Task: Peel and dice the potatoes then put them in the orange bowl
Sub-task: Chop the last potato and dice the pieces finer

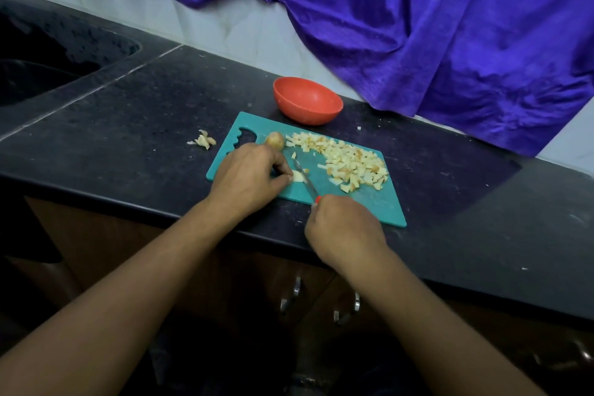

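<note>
L hand (pixel 247 170) curled, pinning potato piece (pixel 298 176); R hand (pixel 344 228) fisted on knife (pixel 310 189).

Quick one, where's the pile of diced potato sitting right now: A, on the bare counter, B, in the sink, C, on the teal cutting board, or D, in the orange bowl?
C: the diced potato lies heaped on the teal cutting board, and the orange bowl beyond it looks empty.
</note>
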Available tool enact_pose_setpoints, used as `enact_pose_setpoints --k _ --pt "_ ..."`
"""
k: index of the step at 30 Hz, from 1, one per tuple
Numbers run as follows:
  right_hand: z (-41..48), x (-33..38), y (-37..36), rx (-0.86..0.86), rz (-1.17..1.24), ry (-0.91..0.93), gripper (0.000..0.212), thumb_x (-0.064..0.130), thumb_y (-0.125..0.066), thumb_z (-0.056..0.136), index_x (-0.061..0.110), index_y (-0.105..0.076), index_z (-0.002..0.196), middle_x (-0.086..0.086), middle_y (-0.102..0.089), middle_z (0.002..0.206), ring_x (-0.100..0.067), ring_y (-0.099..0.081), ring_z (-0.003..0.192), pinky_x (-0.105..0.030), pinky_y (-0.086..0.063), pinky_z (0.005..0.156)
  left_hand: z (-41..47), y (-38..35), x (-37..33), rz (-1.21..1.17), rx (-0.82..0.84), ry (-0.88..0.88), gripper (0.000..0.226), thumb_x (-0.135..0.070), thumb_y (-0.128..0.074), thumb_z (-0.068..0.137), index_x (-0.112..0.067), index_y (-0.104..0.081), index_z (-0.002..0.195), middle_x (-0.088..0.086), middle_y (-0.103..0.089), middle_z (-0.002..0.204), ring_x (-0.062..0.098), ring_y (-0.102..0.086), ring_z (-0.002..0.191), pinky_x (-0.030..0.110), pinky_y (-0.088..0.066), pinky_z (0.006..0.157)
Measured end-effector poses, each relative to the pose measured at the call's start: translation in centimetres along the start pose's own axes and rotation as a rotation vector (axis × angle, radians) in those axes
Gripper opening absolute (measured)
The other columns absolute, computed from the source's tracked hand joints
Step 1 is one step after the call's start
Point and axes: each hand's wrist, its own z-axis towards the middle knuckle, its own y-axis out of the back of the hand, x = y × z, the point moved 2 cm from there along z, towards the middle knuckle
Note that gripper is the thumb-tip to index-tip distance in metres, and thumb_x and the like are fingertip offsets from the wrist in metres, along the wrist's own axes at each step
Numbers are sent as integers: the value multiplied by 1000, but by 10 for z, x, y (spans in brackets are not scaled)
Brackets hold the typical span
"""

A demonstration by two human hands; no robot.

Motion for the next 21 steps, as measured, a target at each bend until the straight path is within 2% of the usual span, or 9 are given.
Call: enact_pose_setpoints --k 3,6,9,13,16,19,21 --pt "-6 -2 -4 -25 -31 14 29 37 -45 105 16 -62 115 -3 -60 98 -22 -61 91 -39 -53 77 0 0 0 15 -15 12 5 -35 -80 86 -32 -77 88 -15 -72 90 8 -61 88 32 -51 77" --pt "2 2 19 73 -16 -20 26 37 -49 103 16 -59 116 -3 -58 101 -23 -60 97 -41 -53 84 -1 0 0 18 -22 11 7 -37 -81 84 -33 -75 84 -15 -70 87 10 -61 89 37 -53 78" --pt "16 17 44 107 -89 9 17 29 -51 99 16 -56 108 -4 -58 102 -26 -60 98 -42 -53 91 -3 3 -2 10 -6 -5 9 -34 -82 83 -32 -74 79 -18 -65 81 10 -58 87 35 -50 76" --pt "26 28 50 112 -117 30 17 24 -50 99 13 -60 106 -5 -59 89 -23 -61 84 -37 -53 81 -5 6 -3 -6 22 -24 11 -30 -80 84 -33 -72 77 -17 -65 81 8 -58 85 35 -51 76" --pt "25 24 42 123 -125 17 15 26 -50 100 12 -56 100 -7 -59 87 -25 -63 86 -38 -55 81 -5 5 -2 -17 28 -30 11 -30 -80 84 -33 -72 76 -19 -63 80 8 -57 85 33 -48 75" --pt "29 17 51 121 -145 27 31 30 -46 104 9 -53 82 -6 -58 75 -22 -58 67 -31 -47 60 -4 5 -2 -16 25 -31 15 -31 -79 85 -35 -70 74 -18 -64 80 10 -58 85 34 -48 72" --pt "32 16 61 140 -148 33 40 36 -41 107 9 -57 81 -7 -63 71 -19 -54 56 -27 -43 53 -4 5 -3 -11 29 -30 14 -31 -79 85 -34 -70 75 -18 -64 81 9 -57 84 34 -47 72"
